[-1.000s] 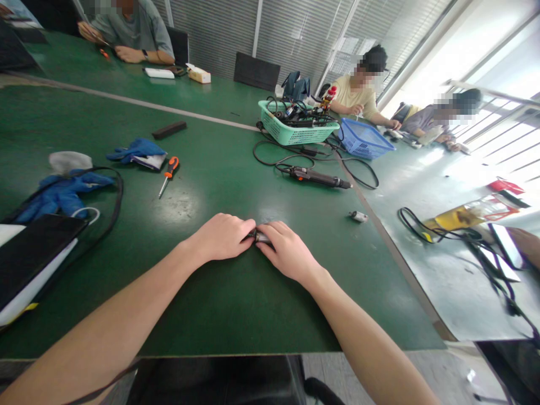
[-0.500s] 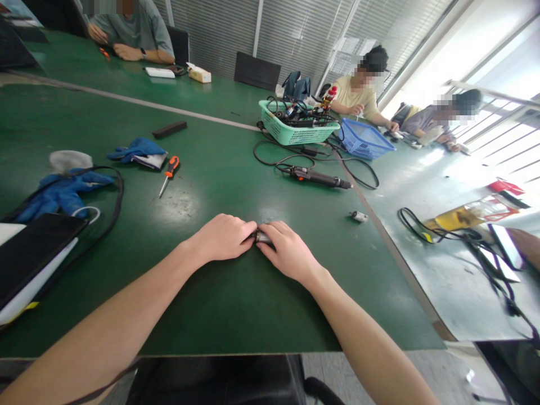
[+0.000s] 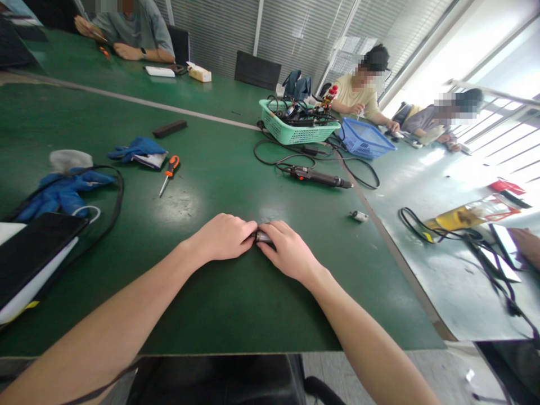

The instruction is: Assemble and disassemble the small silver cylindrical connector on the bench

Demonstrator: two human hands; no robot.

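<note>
Between my two hands lies a small silvery cylinder, possibly a little motor, with a dark end on the left. My left hand is closed on the dark end. My right hand is wrapped over the silvery body, hiding most of it. Both hands rest low over the green table. A similar small metal cylinder lies apart to the right. Beyond my hands is a black electric screwdriver on its cable. An orange-handled screwdriver lies to the left.
A green basket of tools and cables stands at the back beside a blue basket. Blue gloves, a black phone-like slab and a dark bar are on the left. A bottle lies right. Several people sit around.
My hands and the cylinder have not visibly moved. Across the table at the far left, a person's hand has risen and shifted left.
</note>
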